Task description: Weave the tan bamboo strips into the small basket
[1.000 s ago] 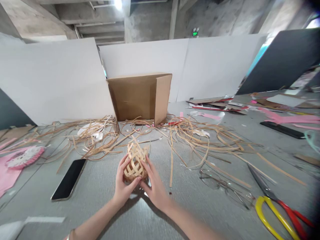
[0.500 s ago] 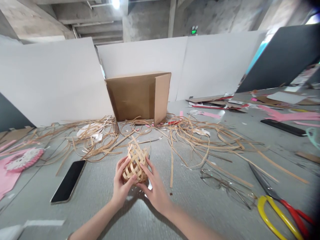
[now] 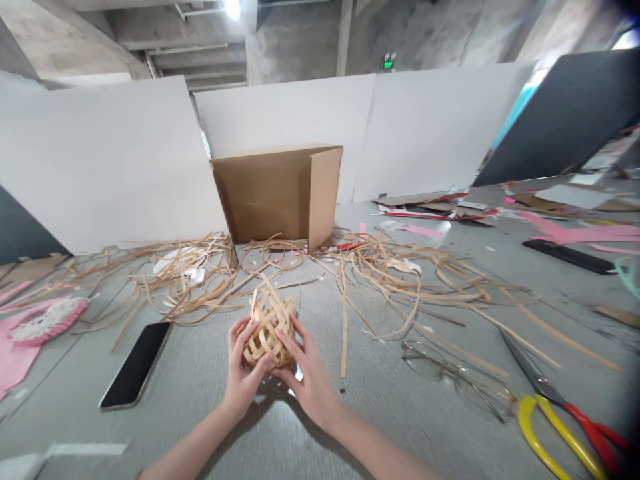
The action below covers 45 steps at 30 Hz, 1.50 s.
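Note:
A small woven bamboo-strip basket point(image 3: 271, 328), pale and open-meshed, is held just over the grey tabletop point(image 3: 200, 373) in the lower middle of the head view. Loose strip ends stick up from its far top edge. My left hand point(image 3: 242, 370) wraps its left side, thumb across the near face. On the right side, my right hand point(image 3: 305, 373) grips it with fingers on the weave and thumb low near the base. The underside is hidden, and a small white scrap shows beneath the hands.
Loose strips point(image 3: 390, 273) spread beyond the hands on both sides of a cardboard box point(image 3: 324, 200). A phone point(image 3: 136, 365) lies at left. Eyeglasses point(image 3: 457, 373) and scissors with yellow and red handles point(image 3: 545, 407) lie at right. White panels point(image 3: 295, 113) stand behind.
The basket has shifted and turned slightly to the left, its upper strip ends now leaning further left. Both hands keep hold of it in nearly the same place.

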Each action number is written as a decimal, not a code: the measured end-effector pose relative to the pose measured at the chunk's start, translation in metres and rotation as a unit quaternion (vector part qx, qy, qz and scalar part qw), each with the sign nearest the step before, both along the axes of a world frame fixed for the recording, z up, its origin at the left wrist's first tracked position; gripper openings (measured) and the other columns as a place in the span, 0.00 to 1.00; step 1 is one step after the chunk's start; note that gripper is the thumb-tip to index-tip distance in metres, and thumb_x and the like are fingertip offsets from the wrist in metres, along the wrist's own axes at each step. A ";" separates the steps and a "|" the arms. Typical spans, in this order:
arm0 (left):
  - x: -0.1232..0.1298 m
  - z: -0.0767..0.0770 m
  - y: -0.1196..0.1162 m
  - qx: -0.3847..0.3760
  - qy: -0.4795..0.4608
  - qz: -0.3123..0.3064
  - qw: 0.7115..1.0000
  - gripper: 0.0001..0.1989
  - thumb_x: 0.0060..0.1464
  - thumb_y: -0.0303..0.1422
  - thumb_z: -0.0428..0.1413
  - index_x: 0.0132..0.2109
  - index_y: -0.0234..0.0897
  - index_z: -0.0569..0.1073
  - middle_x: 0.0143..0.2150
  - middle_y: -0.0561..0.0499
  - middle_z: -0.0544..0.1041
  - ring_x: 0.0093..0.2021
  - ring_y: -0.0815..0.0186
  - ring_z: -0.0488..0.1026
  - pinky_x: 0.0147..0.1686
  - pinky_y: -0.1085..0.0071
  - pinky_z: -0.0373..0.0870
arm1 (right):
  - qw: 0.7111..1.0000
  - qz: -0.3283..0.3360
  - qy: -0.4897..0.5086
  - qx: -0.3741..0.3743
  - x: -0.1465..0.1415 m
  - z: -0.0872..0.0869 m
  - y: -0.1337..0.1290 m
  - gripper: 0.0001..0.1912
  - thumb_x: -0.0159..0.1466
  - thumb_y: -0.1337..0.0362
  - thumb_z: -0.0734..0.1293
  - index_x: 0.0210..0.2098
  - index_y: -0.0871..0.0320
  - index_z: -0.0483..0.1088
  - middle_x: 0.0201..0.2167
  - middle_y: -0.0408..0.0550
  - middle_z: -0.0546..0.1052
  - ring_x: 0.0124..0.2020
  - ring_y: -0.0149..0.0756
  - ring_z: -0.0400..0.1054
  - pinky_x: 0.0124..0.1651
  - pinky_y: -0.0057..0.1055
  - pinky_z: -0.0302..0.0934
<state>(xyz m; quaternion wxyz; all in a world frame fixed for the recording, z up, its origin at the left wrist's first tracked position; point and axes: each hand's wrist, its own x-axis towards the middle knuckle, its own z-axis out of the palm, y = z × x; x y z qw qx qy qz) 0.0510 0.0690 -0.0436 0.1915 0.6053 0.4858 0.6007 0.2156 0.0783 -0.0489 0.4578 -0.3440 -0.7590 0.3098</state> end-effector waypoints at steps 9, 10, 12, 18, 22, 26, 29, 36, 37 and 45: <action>-0.003 0.001 0.001 0.033 0.030 0.029 0.999 0.16 0.57 0.36 0.54 0.53 0.46 0.71 0.56 0.44 0.66 0.59 0.54 0.63 0.56 0.53 0.63 | 0.998 -0.042 0.036 0.026 0.002 0.007 0.000 0.30 0.63 0.68 0.66 0.62 0.46 0.56 0.64 0.53 0.61 0.65 0.45 0.55 0.63 0.50 0.56; -0.004 0.001 0.002 0.041 0.026 0.031 0.998 0.16 0.57 0.36 0.55 0.53 0.46 0.71 0.56 0.44 0.66 0.59 0.54 0.63 0.56 0.53 0.63 | 0.998 -0.040 0.032 0.038 0.003 0.007 0.000 0.31 0.63 0.69 0.66 0.63 0.46 0.56 0.64 0.53 0.61 0.65 0.45 0.55 0.63 0.50 0.56; -0.005 0.000 0.002 0.043 0.018 0.028 0.999 0.18 0.57 0.36 0.55 0.55 0.47 0.69 0.57 0.44 0.65 0.60 0.55 0.62 0.57 0.53 0.62 | 0.997 -0.033 0.022 0.066 0.003 0.006 0.001 0.32 0.63 0.71 0.65 0.63 0.47 0.55 0.64 0.53 0.61 0.65 0.44 0.55 0.63 0.49 0.56; -0.004 -0.003 0.001 0.011 -0.007 -0.011 1.000 0.28 0.54 0.44 0.56 0.61 0.49 0.64 0.65 0.45 0.58 0.66 0.52 0.54 0.61 0.52 0.58 | 0.990 0.037 -0.012 0.138 0.007 0.009 0.008 0.32 0.65 0.71 0.63 0.65 0.45 0.53 0.64 0.51 0.62 0.66 0.40 0.54 0.63 0.46 0.57; -0.003 -0.004 0.001 0.002 -0.031 0.003 1.000 0.27 0.51 0.40 0.60 0.59 0.48 0.66 0.64 0.45 0.60 0.65 0.52 0.57 0.60 0.54 0.60 | 0.988 0.040 -0.018 0.151 0.009 0.010 0.009 0.30 0.66 0.70 0.61 0.65 0.43 0.52 0.64 0.50 0.62 0.66 0.39 0.52 0.63 0.47 0.57; -0.002 -0.005 0.004 -0.001 -0.104 0.061 0.993 0.21 0.54 0.44 0.56 0.54 0.43 0.71 0.58 0.44 0.69 0.61 0.54 0.64 0.58 0.57 0.63 | 0.992 -0.069 0.020 0.104 0.006 0.002 0.009 0.31 0.66 0.64 0.62 0.66 0.45 0.49 0.66 0.53 0.57 0.67 0.43 0.50 0.64 0.51 0.53; -0.002 -0.006 0.007 -0.060 -0.189 0.083 0.977 0.24 0.56 0.49 0.52 0.54 0.41 0.69 0.54 0.45 0.73 0.55 0.57 0.71 0.53 0.61 0.68 | 0.993 -0.110 0.038 -0.002 0.002 -0.006 0.009 0.35 0.65 0.56 0.63 0.67 0.49 0.45 0.67 0.56 0.54 0.68 0.48 0.47 0.65 0.55 0.48; 0.001 -0.004 0.011 -0.132 -0.296 0.034 0.945 0.26 0.56 0.51 0.50 0.56 0.42 0.67 0.59 0.45 0.70 0.58 0.57 0.69 0.54 0.61 0.68 | 0.982 0.031 0.120 -0.145 -0.007 -0.007 0.006 0.48 0.61 0.51 0.67 0.69 0.53 0.33 0.66 0.60 0.57 0.64 0.44 0.56 0.63 0.47 0.54; 0.000 -0.005 0.011 -0.122 -0.274 0.027 0.953 0.26 0.57 0.51 0.49 0.56 0.40 0.68 0.60 0.44 0.70 0.59 0.56 0.67 0.55 0.61 0.67 | 0.982 0.035 0.127 -0.136 -0.007 -0.006 0.006 0.48 0.61 0.53 0.67 0.69 0.53 0.32 0.65 0.60 0.58 0.64 0.44 0.57 0.63 0.47 0.55; -0.003 -0.003 0.007 -0.059 -0.166 0.042 0.984 0.17 0.57 0.44 0.54 0.50 0.44 0.71 0.63 0.47 0.65 0.63 0.56 0.63 0.60 0.56 0.62 | 1.000 -0.016 0.017 -0.006 0.003 -0.002 0.005 0.44 0.60 0.61 0.68 0.68 0.48 0.40 0.67 0.57 0.55 0.67 0.49 0.49 0.64 0.52 0.51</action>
